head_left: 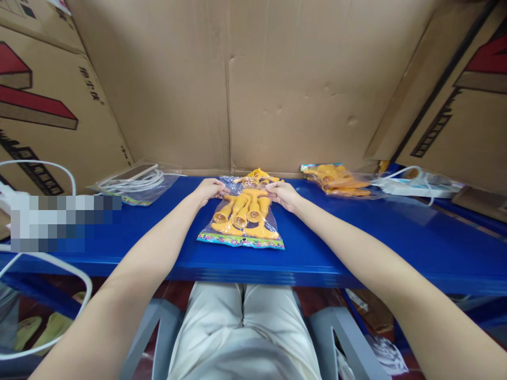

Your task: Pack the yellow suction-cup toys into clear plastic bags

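Observation:
A clear plastic bag [241,241] lies on the blue table in front of me, its colourful printed strip toward me. Inside are several yellow plastic pieces [247,207] with flared, hollow ends; their exact kind I cannot tell. My left hand [209,191] pinches the bag's left side near its far end. On the opposite side, my right hand [283,195] has its fingers closed on the bag's edge. More yellow pieces [259,174] show at the far end, between the hands; whether all of them are inside the bag is unclear.
Another bag of yellow-orange pieces [335,180] lies at the back right, beside white cable and a flat white item [420,186]. A bagged white cable [137,180] is at the back left. Cardboard [301,89] stands behind the blue table [317,240]. A person's blurred part shows far left.

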Available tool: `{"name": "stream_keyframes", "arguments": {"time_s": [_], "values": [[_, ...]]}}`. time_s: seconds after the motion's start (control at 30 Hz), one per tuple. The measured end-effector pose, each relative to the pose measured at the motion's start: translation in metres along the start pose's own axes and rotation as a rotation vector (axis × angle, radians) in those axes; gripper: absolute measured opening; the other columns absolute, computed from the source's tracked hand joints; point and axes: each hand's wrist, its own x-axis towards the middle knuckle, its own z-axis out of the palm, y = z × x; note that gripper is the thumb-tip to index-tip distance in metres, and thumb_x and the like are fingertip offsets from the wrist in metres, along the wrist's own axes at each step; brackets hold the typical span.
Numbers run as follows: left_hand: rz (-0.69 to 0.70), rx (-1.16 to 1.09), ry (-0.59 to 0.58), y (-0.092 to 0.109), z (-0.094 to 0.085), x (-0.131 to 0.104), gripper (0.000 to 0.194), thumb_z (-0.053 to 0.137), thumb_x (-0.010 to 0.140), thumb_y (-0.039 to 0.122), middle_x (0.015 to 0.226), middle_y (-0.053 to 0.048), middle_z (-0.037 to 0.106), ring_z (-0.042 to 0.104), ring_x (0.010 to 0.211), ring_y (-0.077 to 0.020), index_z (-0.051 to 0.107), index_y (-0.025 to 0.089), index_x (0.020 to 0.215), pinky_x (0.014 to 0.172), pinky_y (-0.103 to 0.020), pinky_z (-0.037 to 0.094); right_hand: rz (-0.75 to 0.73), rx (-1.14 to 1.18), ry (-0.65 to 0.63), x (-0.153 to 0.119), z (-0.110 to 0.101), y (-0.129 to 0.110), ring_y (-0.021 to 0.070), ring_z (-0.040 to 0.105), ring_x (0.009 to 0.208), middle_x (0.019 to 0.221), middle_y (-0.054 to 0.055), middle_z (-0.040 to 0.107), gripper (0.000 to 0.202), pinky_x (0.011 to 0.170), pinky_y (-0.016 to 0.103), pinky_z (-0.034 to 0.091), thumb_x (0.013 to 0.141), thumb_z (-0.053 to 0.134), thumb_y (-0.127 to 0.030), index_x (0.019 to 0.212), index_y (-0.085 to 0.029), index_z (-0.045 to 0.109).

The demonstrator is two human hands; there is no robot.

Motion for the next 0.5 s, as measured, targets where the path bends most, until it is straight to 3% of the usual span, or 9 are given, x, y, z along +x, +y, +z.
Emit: {"name": "stream_keyframes", "arguments": {"time_s": [0.13, 0.37, 0.5], "values": [[0.02, 0.021, -0.084, 0.0, -0.006, 0.0, 0.029, 0.082, 0.061, 0.014, 0.074, -0.006, 0.072, 0.067, 0.065, -0.0151, 0.059, 0.015, 0.079, 0.061, -0.026, 0.051, -0.033, 0.015, -0.061, 0.002, -0.004, 0.001, 0.009, 0.066, 0.06, 0.069, 0.003, 0.07, 0.018, 0.062, 0.02, 0.054, 0.081, 0.06, -0.002, 0.071, -0.016, 0.056], [0.021, 0.073, -0.121, 0.002, -0.016, 0.0, 0.042, 0.08, 0.06, 0.016, 0.085, -0.008, 0.076, 0.068, 0.074, -0.0167, 0.07, 0.017, 0.101, 0.053, -0.022, 0.043, -0.068, -0.005, -0.113, 0.008, -0.01, 0.003, 0.0088, 0.066, 0.062, 0.072, 0.002, 0.072, 0.017, 0.068, 0.021, 0.055, 0.075, 0.065, 0.001, 0.077, -0.015, 0.069], [0.05, 0.048, -0.139, 0.001, -0.018, 0.0, 0.032, 0.078, 0.062, 0.02, 0.093, -0.009, 0.076, 0.069, 0.08, -0.0175, 0.075, 0.019, 0.094, 0.051, -0.02, 0.041, -0.089, 0.001, -0.132, 0.012, -0.012, 0.002, 0.0087, 0.066, 0.061, 0.07, 0.003, 0.072, 0.02, 0.069, 0.022, 0.055, 0.076, 0.062, 0.002, 0.07, -0.015, 0.07]]}}
